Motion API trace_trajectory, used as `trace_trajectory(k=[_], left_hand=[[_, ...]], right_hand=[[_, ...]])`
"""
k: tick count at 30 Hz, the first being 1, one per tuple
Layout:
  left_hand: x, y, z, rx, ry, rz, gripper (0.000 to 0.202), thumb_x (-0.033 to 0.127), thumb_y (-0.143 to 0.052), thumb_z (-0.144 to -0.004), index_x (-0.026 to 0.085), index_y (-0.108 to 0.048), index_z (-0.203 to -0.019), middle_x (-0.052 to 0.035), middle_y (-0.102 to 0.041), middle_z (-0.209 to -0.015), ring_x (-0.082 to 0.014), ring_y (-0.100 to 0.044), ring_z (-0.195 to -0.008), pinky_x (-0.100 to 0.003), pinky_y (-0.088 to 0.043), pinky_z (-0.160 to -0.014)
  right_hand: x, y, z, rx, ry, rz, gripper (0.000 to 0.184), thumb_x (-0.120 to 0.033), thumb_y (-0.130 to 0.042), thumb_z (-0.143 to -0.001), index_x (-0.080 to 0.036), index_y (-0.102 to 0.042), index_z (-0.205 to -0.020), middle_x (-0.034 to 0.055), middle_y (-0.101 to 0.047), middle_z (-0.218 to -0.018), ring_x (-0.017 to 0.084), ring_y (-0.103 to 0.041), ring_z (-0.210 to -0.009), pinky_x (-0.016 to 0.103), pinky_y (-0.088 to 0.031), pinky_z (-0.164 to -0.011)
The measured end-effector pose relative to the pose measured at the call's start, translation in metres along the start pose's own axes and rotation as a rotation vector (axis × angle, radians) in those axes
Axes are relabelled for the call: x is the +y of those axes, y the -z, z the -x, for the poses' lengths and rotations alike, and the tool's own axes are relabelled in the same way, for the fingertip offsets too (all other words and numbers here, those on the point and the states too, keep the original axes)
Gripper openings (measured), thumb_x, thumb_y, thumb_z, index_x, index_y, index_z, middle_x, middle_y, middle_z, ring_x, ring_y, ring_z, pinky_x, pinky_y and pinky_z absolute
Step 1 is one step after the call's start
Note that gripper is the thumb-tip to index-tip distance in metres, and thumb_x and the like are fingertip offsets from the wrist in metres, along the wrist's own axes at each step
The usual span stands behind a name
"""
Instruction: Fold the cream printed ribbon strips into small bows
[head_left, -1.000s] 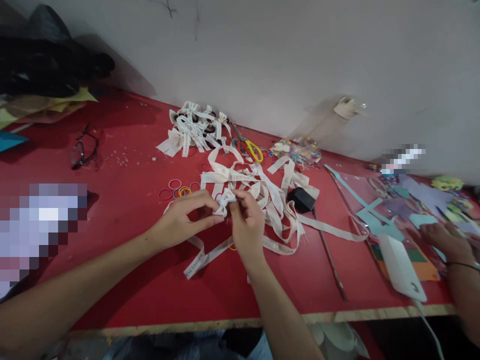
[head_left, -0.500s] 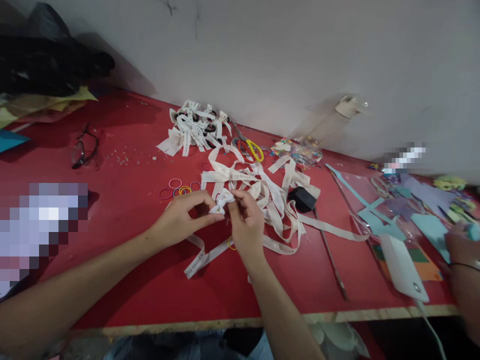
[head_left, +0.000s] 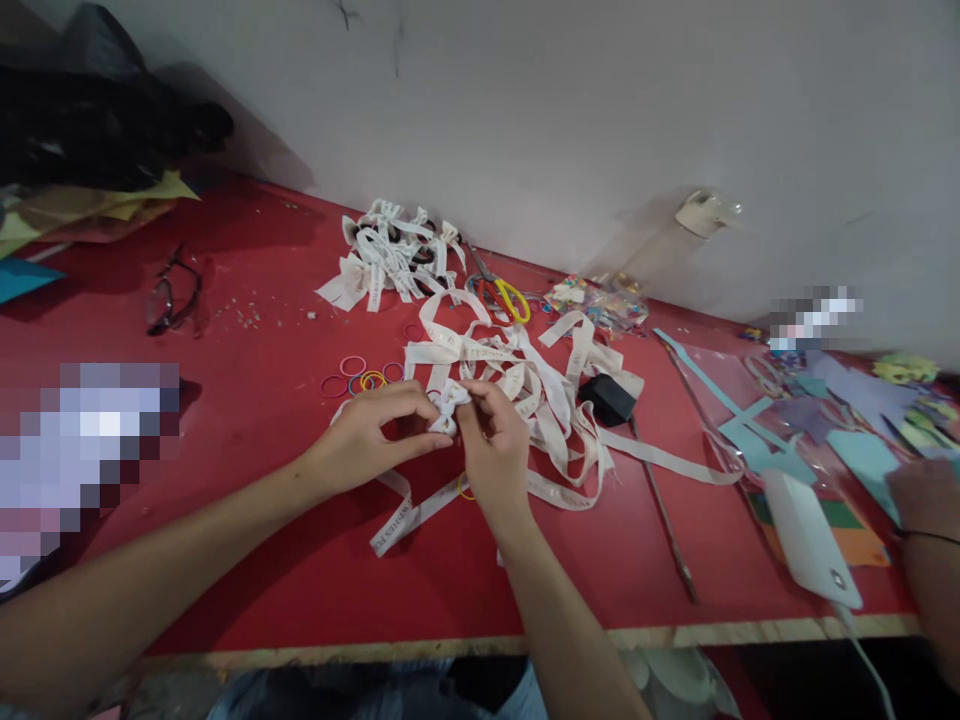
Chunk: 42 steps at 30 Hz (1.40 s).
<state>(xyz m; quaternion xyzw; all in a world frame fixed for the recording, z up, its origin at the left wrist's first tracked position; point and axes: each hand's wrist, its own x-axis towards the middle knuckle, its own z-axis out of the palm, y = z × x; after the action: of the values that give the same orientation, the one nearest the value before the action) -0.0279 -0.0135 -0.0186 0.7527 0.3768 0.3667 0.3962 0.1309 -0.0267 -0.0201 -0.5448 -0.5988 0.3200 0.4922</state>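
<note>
Between my two hands is a small white ribbon bow with printed marks on it. My left hand pinches its left side between thumb and fingers. My right hand grips the right side, its fingers curled in. Just behind the hands lies a loose tangle of printed white ribbon, and one strip runs out toward me on the red table. Coloured rubber bands lie left of the ribbon. Farther back sits a pile of white ribbon bows with dark bands.
Scissors with yellow and red handles lie behind the ribbon. Eyeglasses rest at left. A thin rod, a white power strip and paper scraps are on the right, by another person's arm.
Both hands keep hold of the bow, which has turned slightly between the fingers. The whole view has shifted a little. At far right, the other person's hand has moved slightly.
</note>
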Motion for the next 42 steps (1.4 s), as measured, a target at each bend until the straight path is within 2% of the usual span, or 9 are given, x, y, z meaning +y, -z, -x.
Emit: trace_trajectory(k=[11,19,25,33,39,42], left_hand=[[0.0038,-0.0005,-0.0019,0.022,0.054,0.001,0.024,0.034,-0.062,-0.079,0.016,-0.055,-0.065,0.0023,-0.053,-0.067,-0.0091,-0.050,-0.064,-0.021,-0.040,-0.063],[0.0038,0.0014,-0.0029,-0.028,0.061,0.116,0.022,0.031,-0.060,-0.081,0.016,-0.055,-0.066,0.0020,-0.054,-0.070,-0.0090,-0.051,-0.067,-0.021,-0.041,-0.065],[0.0053,0.0013,-0.0023,-0.035,0.078,0.155,0.021,0.032,-0.058,-0.082,0.016,-0.056,-0.069,0.0010,-0.055,-0.071,-0.0101,-0.052,-0.068,-0.022,-0.042,-0.066],[0.0031,0.0014,-0.0026,-0.052,0.065,0.151,0.020,0.033,-0.056,-0.084,0.017,-0.061,-0.072,-0.0004,-0.060,-0.076,-0.0111,-0.055,-0.073,-0.023,-0.044,-0.071],[0.0044,0.0030,-0.0034,-0.006,0.083,0.193,0.019,0.031,-0.056,-0.084,0.017,-0.063,-0.074,-0.0003,-0.060,-0.074,-0.0093,-0.053,-0.067,-0.021,-0.043,-0.064],[0.0049,0.0035,-0.0044,0.036,0.101,0.235,0.022,0.031,-0.056,-0.084,0.016,-0.062,-0.069,0.0005,-0.056,-0.068,-0.0083,-0.049,-0.061,-0.020,-0.041,-0.059]], right_hand=[[-0.0015,-0.0018,0.0001,-0.034,-0.029,-0.053,0.012,-0.020,-0.051,-0.084,-0.021,-0.060,-0.091,-0.0028,-0.062,-0.080,0.011,-0.057,-0.073,0.024,-0.044,-0.068],[-0.0008,-0.0019,-0.0026,-0.052,-0.054,-0.189,0.013,-0.025,-0.051,-0.085,-0.021,-0.061,-0.092,-0.0020,-0.062,-0.081,0.012,-0.056,-0.072,0.024,-0.044,-0.066],[-0.0014,-0.0009,-0.0035,-0.055,-0.093,-0.197,0.012,-0.031,-0.053,-0.084,-0.021,-0.060,-0.085,-0.0033,-0.058,-0.072,0.012,-0.051,-0.066,0.024,-0.042,-0.062],[-0.0006,-0.0009,-0.0037,-0.073,-0.113,-0.221,0.014,-0.029,-0.052,-0.084,-0.020,-0.062,-0.087,-0.0019,-0.061,-0.076,0.012,-0.054,-0.068,0.024,-0.044,-0.064],[-0.0062,-0.0011,-0.0020,-0.056,-0.144,-0.331,0.017,-0.028,-0.055,-0.083,-0.023,-0.056,-0.100,-0.0040,-0.057,-0.072,0.010,-0.053,-0.062,0.022,-0.046,-0.058],[-0.0086,-0.0012,-0.0014,-0.041,-0.142,-0.378,0.013,-0.030,-0.058,-0.083,-0.022,-0.053,-0.092,-0.0056,-0.056,-0.066,0.009,-0.053,-0.055,0.022,-0.047,-0.055]])
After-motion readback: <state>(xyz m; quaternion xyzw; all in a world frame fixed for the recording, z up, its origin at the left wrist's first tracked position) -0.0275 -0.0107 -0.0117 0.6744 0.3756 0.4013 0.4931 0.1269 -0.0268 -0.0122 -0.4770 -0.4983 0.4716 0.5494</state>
